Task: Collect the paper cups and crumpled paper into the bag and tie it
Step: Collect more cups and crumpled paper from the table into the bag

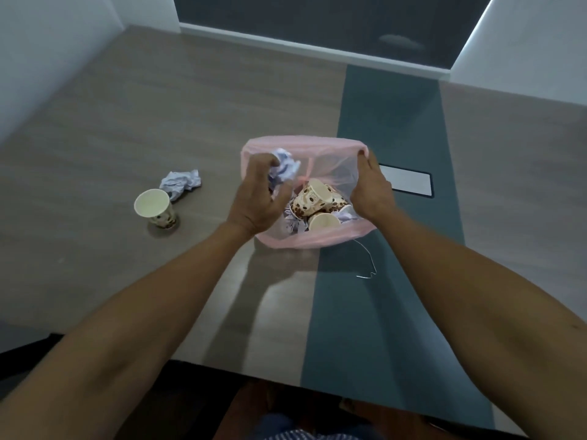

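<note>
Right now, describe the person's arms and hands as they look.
Both forearms are bare, with no sleeves in view. The left hand and right hand wear no gloves; no rings, watch or wristband show from this head view.

You are looking down at a table (158, 122) with a teal stripe (381, 296) running along it. At the centre stands an open pink bag (301, 241). Your right hand (373, 188) pinches the bag's rim at its 3 o'clock side. Your left hand (259, 192) is over the rim at 9 o'clock, fingers curled round a paper ball (286, 168) above the opening. Inside the bag lie patterned cups (313, 201) and more crumpled paper. At 9 o'clock from the bag, well apart from it, one cup (154, 208) stands upright on the table with a paper wad (181, 182) just beside it. A white panel (408, 181) sits at 3 o'clock. A thin string (367, 258) trails from the bag at 5 o'clock.
</note>
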Motion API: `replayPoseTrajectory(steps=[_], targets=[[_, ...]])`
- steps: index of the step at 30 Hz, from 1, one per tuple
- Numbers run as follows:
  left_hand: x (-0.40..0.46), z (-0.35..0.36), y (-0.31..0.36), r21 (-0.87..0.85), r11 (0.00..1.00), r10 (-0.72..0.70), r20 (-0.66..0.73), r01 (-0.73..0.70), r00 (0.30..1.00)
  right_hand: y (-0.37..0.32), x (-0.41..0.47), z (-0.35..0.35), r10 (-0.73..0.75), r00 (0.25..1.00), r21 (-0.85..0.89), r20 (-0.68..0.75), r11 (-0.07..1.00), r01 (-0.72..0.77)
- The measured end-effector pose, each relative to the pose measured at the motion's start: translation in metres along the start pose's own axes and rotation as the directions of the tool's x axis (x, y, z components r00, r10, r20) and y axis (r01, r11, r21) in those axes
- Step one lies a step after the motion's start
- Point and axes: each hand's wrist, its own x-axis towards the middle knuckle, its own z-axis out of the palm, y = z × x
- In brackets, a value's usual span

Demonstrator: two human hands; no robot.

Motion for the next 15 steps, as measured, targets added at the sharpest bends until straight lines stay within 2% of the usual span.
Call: replayPoseTrajectory(steps=[3,6,7,9,11,12,15], targets=[[-0.009,0.018,-0.006,0.102,0.995,-0.024,0.264,-0.003,0.964,-0.002,-0.002,-0.003,-0.012,1.0,-0.017,-0.021,1.0,0.012],[-0.006,0.028,-0.013,0.298,0.952,-0.181,0.344,0.076,0.921,-0.004,-0.002,-0.003,-0.032,0.999,-0.023,-0.03,0.999,0.032],[-0.006,0.029,-0.015,0.337,0.938,-0.204,0.337,0.085,0.919,-0.004,-0.002,-0.002,-0.035,0.999,-0.016,-0.029,0.999,0.035],[-0.009,0.022,-0.019,0.355,0.934,-0.151,0.295,0.039,0.944,-0.002,-0.001,0.001,-0.041,0.999,-0.012,-0.03,0.999,0.04],[-0.016,0.009,-0.027,0.406,0.913,-0.055,0.199,-0.031,0.978,0.0,-0.001,0.004,-0.043,0.999,-0.018,-0.026,0.999,0.042],[-0.02,0.003,-0.032,0.465,0.885,-0.048,0.132,-0.019,0.99,0.0,-0.001,0.005,-0.043,0.999,-0.017,-0.022,0.999,0.043],[-0.031,-0.01,-0.046,0.562,0.803,-0.226,-0.019,0.197,0.974,0.0,0.001,0.01,-0.035,0.999,-0.011,-0.018,0.999,0.035]])
